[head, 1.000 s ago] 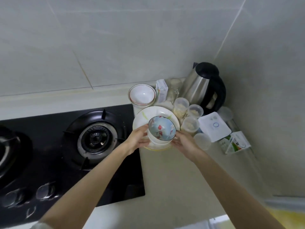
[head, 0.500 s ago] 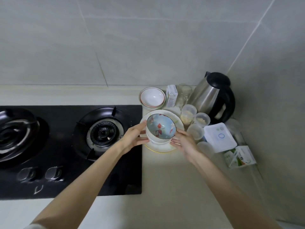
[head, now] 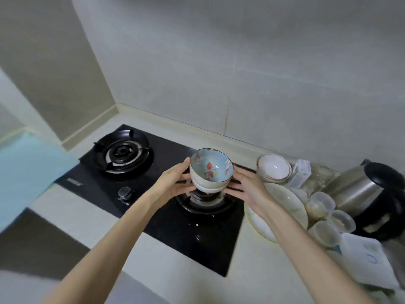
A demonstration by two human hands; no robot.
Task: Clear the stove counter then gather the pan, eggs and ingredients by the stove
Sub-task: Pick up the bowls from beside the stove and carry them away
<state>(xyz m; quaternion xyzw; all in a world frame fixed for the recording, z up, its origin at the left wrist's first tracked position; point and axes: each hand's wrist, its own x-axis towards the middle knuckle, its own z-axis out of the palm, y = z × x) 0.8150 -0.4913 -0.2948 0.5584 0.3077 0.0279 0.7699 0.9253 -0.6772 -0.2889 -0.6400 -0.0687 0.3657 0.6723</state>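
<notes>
Up off the plate (head: 282, 207) come the stacked bowls (head: 209, 172), left hand (head: 175, 185) and right hand (head: 247, 189) cupped round them: any tilt, top one slips.

Stacked bowls (head: 210, 172), blue-lined with red leaves on top, white ones beneath, hung tilted toward the viewer, right over the black stove (head: 175, 233) and its right-hand burner (head: 206, 201).

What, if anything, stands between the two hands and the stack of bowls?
Nothing visible. The left hand and the right hand hold the stack of bowls from either side, above the right burner.
</notes>
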